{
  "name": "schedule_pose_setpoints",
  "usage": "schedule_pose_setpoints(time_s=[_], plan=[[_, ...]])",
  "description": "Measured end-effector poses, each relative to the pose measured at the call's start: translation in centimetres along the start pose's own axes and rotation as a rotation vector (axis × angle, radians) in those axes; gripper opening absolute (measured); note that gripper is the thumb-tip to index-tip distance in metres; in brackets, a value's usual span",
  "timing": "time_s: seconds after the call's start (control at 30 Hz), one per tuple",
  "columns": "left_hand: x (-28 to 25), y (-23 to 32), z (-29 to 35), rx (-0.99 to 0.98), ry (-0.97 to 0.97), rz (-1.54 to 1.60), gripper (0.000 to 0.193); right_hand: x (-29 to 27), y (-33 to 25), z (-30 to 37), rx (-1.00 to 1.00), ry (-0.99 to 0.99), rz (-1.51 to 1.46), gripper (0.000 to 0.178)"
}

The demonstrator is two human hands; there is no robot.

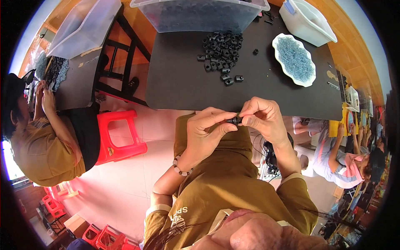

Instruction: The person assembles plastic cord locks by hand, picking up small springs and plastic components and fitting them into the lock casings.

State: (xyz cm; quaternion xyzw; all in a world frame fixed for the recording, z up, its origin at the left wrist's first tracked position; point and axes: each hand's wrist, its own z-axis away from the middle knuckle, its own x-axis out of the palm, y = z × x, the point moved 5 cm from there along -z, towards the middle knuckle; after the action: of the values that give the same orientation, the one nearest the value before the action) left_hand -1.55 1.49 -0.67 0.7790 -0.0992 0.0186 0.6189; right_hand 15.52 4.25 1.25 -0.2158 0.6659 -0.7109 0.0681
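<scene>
Both of my hands meet just below the near edge of the black table (175,83), pinching one small black plastic part (234,121) between their fingertips. My left hand (205,133) grips it from the left, my right hand (263,118) from the right. A bead bracelet sits on my left wrist. A pile of similar black parts (221,50) lies on the table farther out. To its right stands a white leaf-shaped dish (307,79) filled with small grey-blue pieces.
A clear plastic bin (200,16) stands at the table's far edge, a white tub (306,23) at the far right. A red stool (118,135) stands on the floor to the left, beside a seated person at another table. Other people sit at the right.
</scene>
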Motion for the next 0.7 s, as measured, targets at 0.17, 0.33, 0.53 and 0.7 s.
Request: schedule_pose_setpoints(time_s=[0.17, 0.33, 0.53, 0.7], plan=[[0.1, -0.1, 0.2, 0.031, 0.005, -0.079, 0.026, -0.1, 0.2, 0.4, 0.016, -0.002, -0.007, 0.021], [0.5, 0.2, 0.6, 0.118, 0.019, -0.252, 0.026, -0.2, 0.7, 0.8, 0.023, 0.032, 0.067, 0.02], [1.3, 1.7, 1.5, 0.259, 0.042, -0.478, 0.033, 0.0, 0.6, 1.5, 0.012, 0.038, 0.149, 0.013], [1.6, 2.6, 1.5, 0.395, 0.038, -0.599, 0.035, 0.8, -0.2, 1.8, -0.057, 0.071, 0.271, 0.016]])
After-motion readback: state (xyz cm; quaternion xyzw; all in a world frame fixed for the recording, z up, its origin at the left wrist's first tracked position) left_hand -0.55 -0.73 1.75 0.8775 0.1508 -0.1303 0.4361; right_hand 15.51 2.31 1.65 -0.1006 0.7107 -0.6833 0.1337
